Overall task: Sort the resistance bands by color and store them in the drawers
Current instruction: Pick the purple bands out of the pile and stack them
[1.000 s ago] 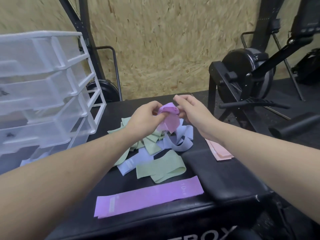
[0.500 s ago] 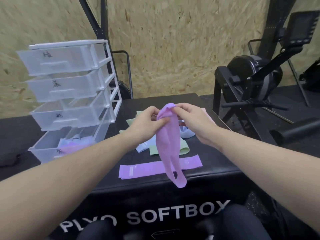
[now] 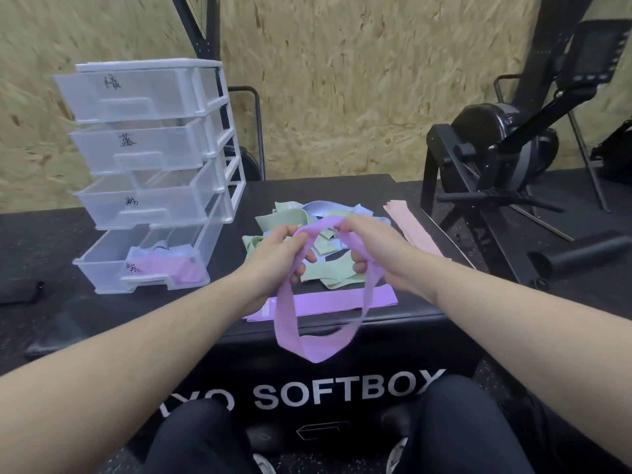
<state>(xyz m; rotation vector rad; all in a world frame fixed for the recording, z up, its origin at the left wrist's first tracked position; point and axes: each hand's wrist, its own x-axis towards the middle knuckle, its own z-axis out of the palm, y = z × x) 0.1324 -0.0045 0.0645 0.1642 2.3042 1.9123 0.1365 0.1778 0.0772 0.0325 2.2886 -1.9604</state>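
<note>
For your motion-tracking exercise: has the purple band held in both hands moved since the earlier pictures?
Yes. The purple band came up off the pile of bands and toward the person, unfolding into an open loop that now hangs over the soft box's front edge.

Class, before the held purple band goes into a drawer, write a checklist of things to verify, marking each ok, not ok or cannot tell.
1. Both hands grip the purple band: left hand, right hand. Ok.
2. Band free of the mixed pile, hanging as an open loop. Ok.
3. Bottom drawer pulled out and already holding purple. Ok.
4. Drawer label says purple: cannot tell, handwriting unreadable.
5. Second purple band lies flat on the soft box, not yet stored. Not ok.
</note>
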